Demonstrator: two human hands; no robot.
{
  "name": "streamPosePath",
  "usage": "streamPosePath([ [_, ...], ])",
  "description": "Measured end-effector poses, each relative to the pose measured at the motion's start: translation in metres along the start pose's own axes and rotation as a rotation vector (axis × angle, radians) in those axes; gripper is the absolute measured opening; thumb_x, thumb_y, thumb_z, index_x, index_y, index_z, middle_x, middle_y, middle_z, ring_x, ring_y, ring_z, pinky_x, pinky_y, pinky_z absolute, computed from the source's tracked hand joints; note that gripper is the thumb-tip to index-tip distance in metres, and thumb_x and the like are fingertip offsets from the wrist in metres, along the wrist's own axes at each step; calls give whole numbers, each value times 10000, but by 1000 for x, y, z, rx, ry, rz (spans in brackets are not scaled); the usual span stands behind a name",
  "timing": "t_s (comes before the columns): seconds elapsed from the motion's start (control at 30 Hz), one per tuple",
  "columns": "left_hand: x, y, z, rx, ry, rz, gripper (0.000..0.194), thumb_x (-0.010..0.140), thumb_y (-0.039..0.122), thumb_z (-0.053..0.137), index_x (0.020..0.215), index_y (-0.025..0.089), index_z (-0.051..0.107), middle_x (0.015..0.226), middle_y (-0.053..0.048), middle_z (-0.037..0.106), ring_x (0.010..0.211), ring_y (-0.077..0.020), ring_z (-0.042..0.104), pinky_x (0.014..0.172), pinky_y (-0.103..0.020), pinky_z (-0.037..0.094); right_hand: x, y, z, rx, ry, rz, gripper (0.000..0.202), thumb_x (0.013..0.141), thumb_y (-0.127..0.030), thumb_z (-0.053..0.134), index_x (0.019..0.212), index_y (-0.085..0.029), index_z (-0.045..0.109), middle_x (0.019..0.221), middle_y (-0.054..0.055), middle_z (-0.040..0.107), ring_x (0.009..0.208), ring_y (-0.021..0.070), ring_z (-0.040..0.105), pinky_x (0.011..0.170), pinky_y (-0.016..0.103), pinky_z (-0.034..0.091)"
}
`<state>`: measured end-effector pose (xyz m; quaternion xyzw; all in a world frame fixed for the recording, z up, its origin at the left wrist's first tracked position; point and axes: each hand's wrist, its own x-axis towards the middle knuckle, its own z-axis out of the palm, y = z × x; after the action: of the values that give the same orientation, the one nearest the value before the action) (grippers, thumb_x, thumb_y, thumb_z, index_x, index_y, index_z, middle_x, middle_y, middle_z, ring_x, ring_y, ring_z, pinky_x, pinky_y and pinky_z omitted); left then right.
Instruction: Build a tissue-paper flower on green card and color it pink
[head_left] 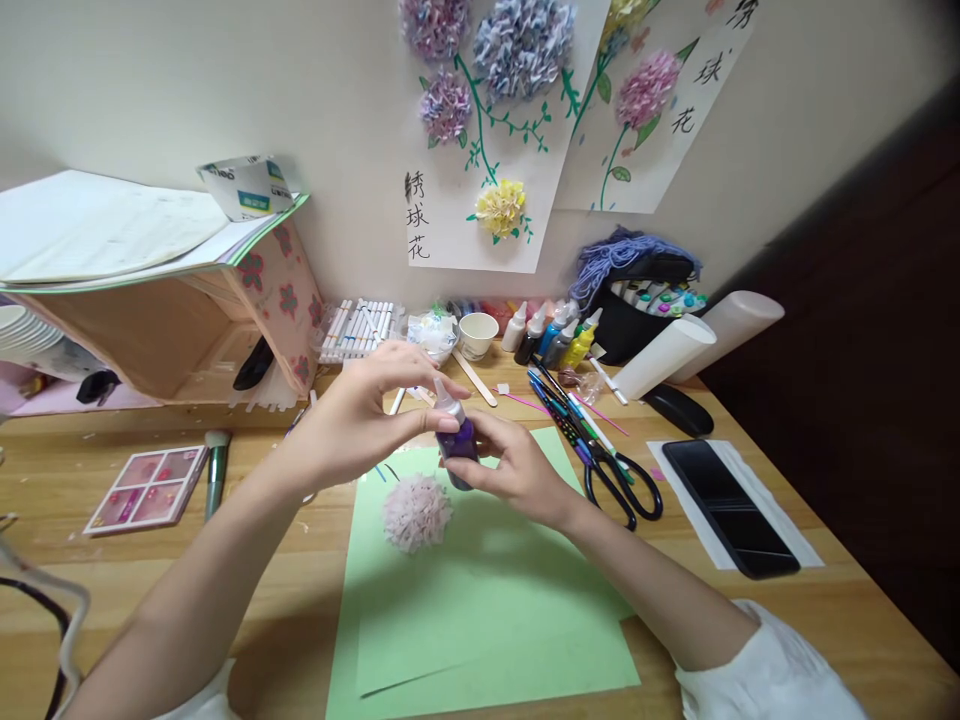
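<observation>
Both hands hold a small purple paint bottle upright above green paper. My left hand pinches its white nozzle cap between thumb and fingers. Around the bottle's body, my right hand is closed. Just below and left of the bottle, a pale pink paper pom-pom flower lies on the green sheets. The bottle's lower end is partly covered by the right fingers.
Black scissors and patterned pens lie right of the paper, with a phone beyond. At the back stand several paint bottles, a paper cup and markers. A palette and brush are left.
</observation>
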<state>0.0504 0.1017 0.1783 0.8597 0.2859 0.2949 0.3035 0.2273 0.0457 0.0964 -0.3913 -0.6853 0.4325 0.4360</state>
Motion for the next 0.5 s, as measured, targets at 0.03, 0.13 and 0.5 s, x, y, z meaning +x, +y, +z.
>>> streamPosePath([
  [0.03, 1, 0, -3, -45, -43, 11, 136, 798, 313, 642, 877, 220, 704, 831, -45, 665, 897, -195, 559, 837, -346, 427, 0, 0, 0, 45, -24, 3, 272, 807, -327, 624, 1038, -189, 587, 896, 26, 598, 812, 135, 584, 699, 264, 521],
  [0.13, 1, 1, -8, -100, -107, 40, 117, 797, 285, 646, 881, 223, 699, 846, -40, 661, 883, -184, 560, 823, -332, 437, -1, 0, -1, 129, -82, -3, 300, 795, -345, 635, 1038, -174, 592, 859, 23, 600, 759, 129, 586, 667, 263, 520],
  [0.5, -12, 23, 7, 363, 275, 40, 240, 709, 415, 708, 686, 204, 596, 719, -31, 615, 861, -220, 529, 749, -345, 433, -5, -9, 10, -466, 263, -238, 261, 844, -284, 590, 1089, -203, 554, 937, 75, 631, 883, 198, 596, 770, 339, 517],
])
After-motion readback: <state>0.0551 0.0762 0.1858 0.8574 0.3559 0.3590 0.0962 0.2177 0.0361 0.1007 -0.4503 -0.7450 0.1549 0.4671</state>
